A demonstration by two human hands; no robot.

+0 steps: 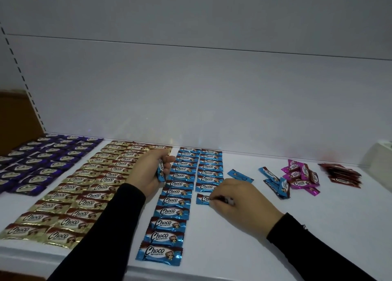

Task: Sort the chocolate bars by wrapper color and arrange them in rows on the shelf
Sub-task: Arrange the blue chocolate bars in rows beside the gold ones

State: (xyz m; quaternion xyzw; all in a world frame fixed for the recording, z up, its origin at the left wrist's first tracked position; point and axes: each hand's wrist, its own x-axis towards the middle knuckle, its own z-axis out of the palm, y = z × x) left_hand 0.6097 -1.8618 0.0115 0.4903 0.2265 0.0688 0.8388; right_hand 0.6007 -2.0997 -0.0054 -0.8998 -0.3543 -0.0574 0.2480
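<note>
the left hand (148, 170), just left of the blue rows (186, 181) on the shelf (275, 227), curls round a few blue bars (161, 170). the right hand (239, 204), at the near end of the rows' right column, has its fingers bent down onto one blue bar (202, 198) lying flat there.

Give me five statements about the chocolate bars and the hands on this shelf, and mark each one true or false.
1. The left hand grips a blue bar. True.
2. The right hand is lifting a pink bar. False: its fingers rest on a blue bar lying at the near end of the second blue row.
3. The gold bars lie between the purple bars and the blue rows. True.
4. The pink bars are already laid in a row. False: they lie in a loose pile.
5. The dark red bars lie farthest right. True.
</note>
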